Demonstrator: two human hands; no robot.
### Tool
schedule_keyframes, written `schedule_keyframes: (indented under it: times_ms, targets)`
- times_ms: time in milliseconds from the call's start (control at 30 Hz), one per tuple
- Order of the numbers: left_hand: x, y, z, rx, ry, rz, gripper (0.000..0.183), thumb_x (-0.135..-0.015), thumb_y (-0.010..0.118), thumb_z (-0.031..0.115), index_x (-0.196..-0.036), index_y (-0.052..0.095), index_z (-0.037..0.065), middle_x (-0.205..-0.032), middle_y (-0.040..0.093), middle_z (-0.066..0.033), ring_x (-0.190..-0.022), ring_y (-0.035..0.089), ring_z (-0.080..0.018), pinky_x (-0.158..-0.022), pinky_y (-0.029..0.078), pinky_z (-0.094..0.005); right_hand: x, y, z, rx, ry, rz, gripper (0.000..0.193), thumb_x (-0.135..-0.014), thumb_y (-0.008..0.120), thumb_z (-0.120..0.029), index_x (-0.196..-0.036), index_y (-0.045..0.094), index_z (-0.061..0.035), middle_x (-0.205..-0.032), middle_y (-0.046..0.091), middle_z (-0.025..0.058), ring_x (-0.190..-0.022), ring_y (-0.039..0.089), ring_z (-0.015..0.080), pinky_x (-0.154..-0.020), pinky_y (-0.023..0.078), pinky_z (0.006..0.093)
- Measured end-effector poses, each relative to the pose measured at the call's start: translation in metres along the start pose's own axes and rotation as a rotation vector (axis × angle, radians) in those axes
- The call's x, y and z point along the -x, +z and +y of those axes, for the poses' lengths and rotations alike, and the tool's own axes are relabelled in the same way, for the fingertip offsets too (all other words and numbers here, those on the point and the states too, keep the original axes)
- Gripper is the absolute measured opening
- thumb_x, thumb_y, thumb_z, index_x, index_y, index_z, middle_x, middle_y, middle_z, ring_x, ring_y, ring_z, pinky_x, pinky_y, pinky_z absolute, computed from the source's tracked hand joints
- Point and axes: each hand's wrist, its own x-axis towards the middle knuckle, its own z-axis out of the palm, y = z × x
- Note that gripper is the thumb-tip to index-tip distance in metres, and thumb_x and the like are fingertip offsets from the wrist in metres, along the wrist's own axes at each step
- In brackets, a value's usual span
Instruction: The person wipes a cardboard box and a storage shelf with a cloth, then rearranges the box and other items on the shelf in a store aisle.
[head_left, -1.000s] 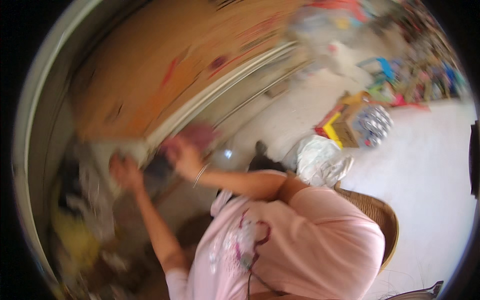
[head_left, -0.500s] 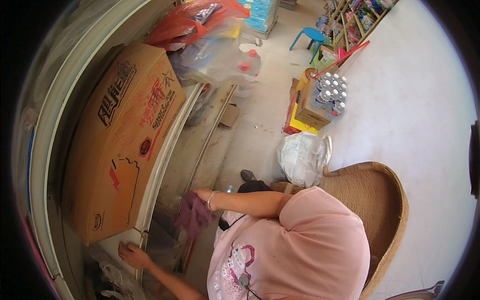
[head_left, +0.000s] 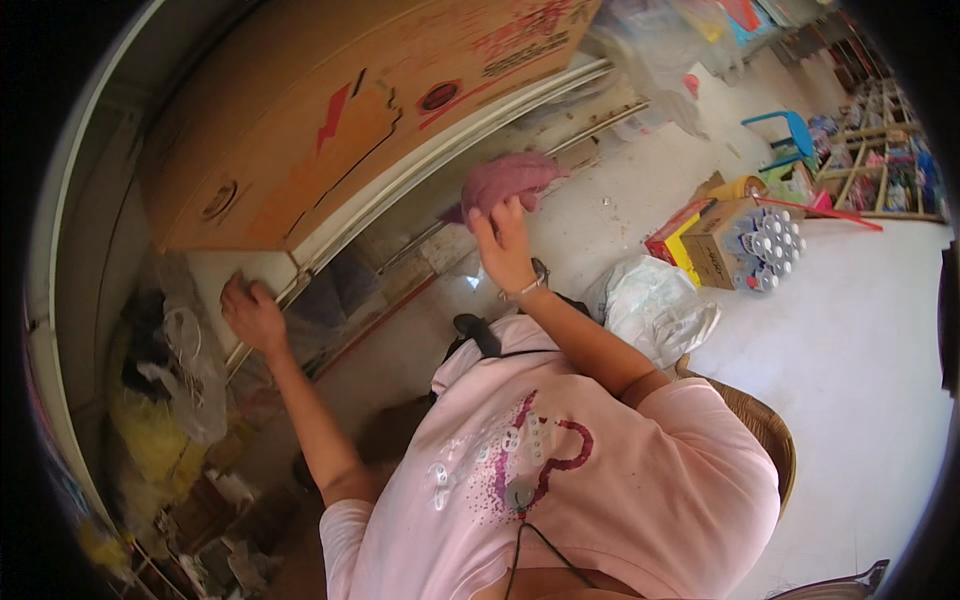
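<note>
My right hand (head_left: pixel 508 245) holds a crumpled purple cloth (head_left: pixel 510 182) by its near side, out over the lower part of the shelf. Resting on the pale shelf board (head_left: pixel 235 268), my left hand (head_left: pixel 253 312) has its fingers spread apart and holds nothing. Just beyond it stands a large brown cardboard box (head_left: pixel 290 150) with red and black printing, on the same shelf. The shelf's metal front edge (head_left: pixel 420 205) runs between my two hands.
Plastic bags (head_left: pixel 185 370) hang or lie at the left below the shelf. A white sack (head_left: pixel 650 305), a carton (head_left: pixel 710 245), white-capped bottles (head_left: pixel 775 240) and a blue stool (head_left: pixel 795 135) stand on the right. A wicker chair (head_left: pixel 750 410) is behind my body.
My right hand has lifted the purple cloth up and away from me. My left hand stays at the shelf board. The view has turned, so the box now lies higher in it.
</note>
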Motion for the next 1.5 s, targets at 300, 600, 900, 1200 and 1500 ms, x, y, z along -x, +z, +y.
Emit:
schedule_keyframes:
  times_ms: [300,600,900,1200,1500]
  targets:
    - [0.005,-0.002,0.000,-0.013,0.005,0.074,0.035,-0.086,0.046,0.023,-0.115,0.060,0.008,-0.117,0.059,-0.0136,-0.106,0.053,-0.0362,-0.091,0.041,-0.0458,-0.016,0.040,-0.022,-0.020,-0.061,0.000,0.012,-0.089,0.054,-0.009,-0.085,0.052,0.0020,-0.087,0.051,0.0199,-0.078,0.052,0.0395,-0.068,0.044,0.0422]
    - [-0.002,-0.009,0.015,-0.016,0.009,0.079,0.033,-0.084,0.047,0.023,-0.110,0.060,0.007,-0.111,0.060,-0.0138,-0.103,0.054,-0.0372,-0.088,0.043,-0.0457,0.002,0.073,-0.016,0.146,-0.059,-0.168,0.008,-0.087,0.054,-0.007,-0.088,0.052,0.0013,-0.089,0.053,0.0214,-0.082,0.053,0.0415,-0.069,0.045,0.0454]
    - [-0.001,-0.005,0.014,-0.082,-0.036,0.062,0.033,-0.084,0.050,0.025,-0.110,0.060,0.009,-0.115,0.059,-0.0110,-0.104,0.054,-0.0352,-0.086,0.043,-0.0450,0.033,0.104,-0.042,0.264,-0.138,-0.376,0.009,-0.078,0.057,-0.006,-0.085,0.053,-0.0018,-0.084,0.055,0.0158,-0.079,0.057,0.0366,-0.065,0.049,0.0436]
    - [-0.001,-0.002,0.009,-0.036,0.053,0.080,0.033,-0.085,0.049,0.024,-0.112,0.059,0.008,-0.116,0.059,-0.0122,-0.104,0.053,-0.0357,-0.088,0.042,-0.0440,0.052,0.139,-0.055,0.158,-0.112,-0.578,0.010,-0.084,0.055,-0.012,-0.088,0.053,-0.0036,-0.086,0.057,0.0148,-0.078,0.059,0.0363,-0.064,0.049,0.0441]
    - [0.005,-0.008,0.006,-0.002,0.004,0.003,0.037,-0.088,0.047,0.026,-0.119,0.058,0.009,-0.121,0.056,-0.0130,-0.109,0.050,-0.0360,-0.092,0.040,-0.0451,-0.037,0.034,0.027,0.213,0.076,-0.205,0.016,-0.089,0.052,-0.022,-0.095,0.054,-0.0066,-0.089,0.062,0.0212,-0.078,0.060,0.0414,-0.064,0.048,0.0487]
